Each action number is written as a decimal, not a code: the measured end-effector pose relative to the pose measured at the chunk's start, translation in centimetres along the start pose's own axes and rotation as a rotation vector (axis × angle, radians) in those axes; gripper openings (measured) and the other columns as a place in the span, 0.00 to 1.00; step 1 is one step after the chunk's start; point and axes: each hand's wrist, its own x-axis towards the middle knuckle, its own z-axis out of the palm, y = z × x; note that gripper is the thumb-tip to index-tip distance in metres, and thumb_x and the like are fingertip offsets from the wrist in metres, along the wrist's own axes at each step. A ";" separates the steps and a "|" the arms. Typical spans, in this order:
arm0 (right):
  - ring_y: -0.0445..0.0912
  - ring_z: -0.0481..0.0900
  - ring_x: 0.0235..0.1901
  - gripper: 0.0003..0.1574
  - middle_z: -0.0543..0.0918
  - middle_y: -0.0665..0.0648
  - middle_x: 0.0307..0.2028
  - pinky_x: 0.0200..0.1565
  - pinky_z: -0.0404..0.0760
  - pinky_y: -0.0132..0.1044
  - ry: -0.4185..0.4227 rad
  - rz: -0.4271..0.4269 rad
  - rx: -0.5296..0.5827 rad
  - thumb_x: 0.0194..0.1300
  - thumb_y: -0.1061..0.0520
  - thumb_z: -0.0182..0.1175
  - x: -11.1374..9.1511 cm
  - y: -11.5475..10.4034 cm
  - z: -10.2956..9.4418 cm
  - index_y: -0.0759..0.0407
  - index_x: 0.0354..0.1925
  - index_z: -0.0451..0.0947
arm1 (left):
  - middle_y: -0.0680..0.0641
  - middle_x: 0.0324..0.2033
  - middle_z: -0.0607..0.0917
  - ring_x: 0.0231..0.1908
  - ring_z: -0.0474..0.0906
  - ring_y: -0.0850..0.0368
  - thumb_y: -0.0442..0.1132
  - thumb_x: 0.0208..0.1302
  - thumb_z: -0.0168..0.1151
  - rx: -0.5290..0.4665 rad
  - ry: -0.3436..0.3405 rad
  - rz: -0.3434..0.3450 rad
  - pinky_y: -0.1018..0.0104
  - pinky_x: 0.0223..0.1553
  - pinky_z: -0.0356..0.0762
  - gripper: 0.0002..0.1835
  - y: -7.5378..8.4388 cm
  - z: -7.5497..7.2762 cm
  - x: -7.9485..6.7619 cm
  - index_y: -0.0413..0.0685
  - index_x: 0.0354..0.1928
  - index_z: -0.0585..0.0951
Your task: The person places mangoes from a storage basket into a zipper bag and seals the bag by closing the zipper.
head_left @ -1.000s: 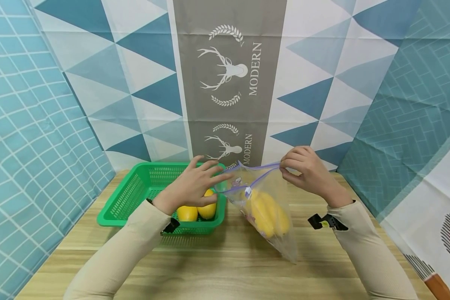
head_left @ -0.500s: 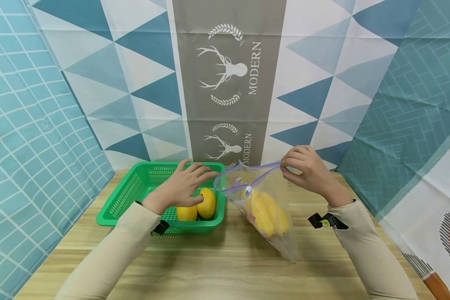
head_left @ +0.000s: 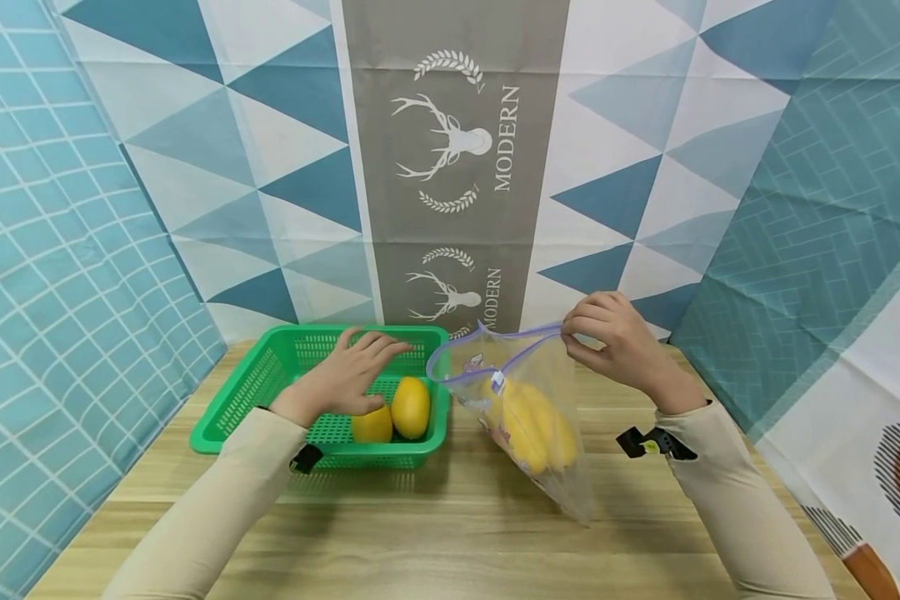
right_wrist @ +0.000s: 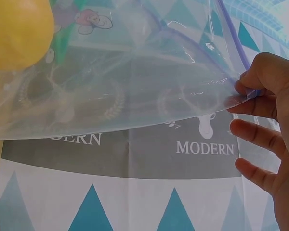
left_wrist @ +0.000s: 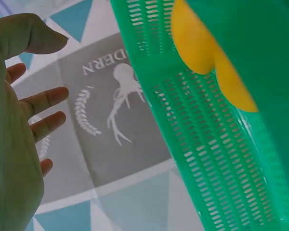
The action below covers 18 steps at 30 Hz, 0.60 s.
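My right hand (head_left: pixel 607 342) pinches the top corner of a clear zip bag (head_left: pixel 487 400) with a purple zip edge and a white slider. The bag hangs with its mouth spread, its lower end near the table. Inside it are yellow mangoes (head_left: pixel 536 425). In the right wrist view, thumb and index finger hold the bag's corner. My left hand (head_left: pixel 345 379) hovers over the green basket (head_left: pixel 232 400), fingers extended and holding nothing. Two yellow mangoes lie in the basket's right end, one (head_left: pixel 411 408) in full view, the other (head_left: pixel 371 425) partly behind the left hand.
The wooden table (head_left: pixel 450 550) carries the basket at left and the bag at right. Behind stands a patterned cloth backdrop (head_left: pixel 457 125), with blue tiled cloth (head_left: pixel 60 250) on the left side. The basket's raised rim (left_wrist: pixel 156 125) shows in the left wrist view.
My left hand has moved left, away from the bag's mouth to above the basket, uncovering more of the mangoes there. My right hand and the bag have stayed nearly still.
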 end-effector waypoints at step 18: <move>0.54 0.77 0.34 0.21 0.84 0.55 0.31 0.39 0.71 0.56 0.016 -0.002 0.027 0.76 0.50 0.52 -0.2 0.1 0.1 0.58 0.30 0.82 | 0.44 0.63 0.74 0.65 0.63 0.39 0.45 0.42 0.83 0.022 -0.167 -0.054 0.30 0.61 0.53 0.46 -1.8 1.9 -1.8 0.55 0.68 0.73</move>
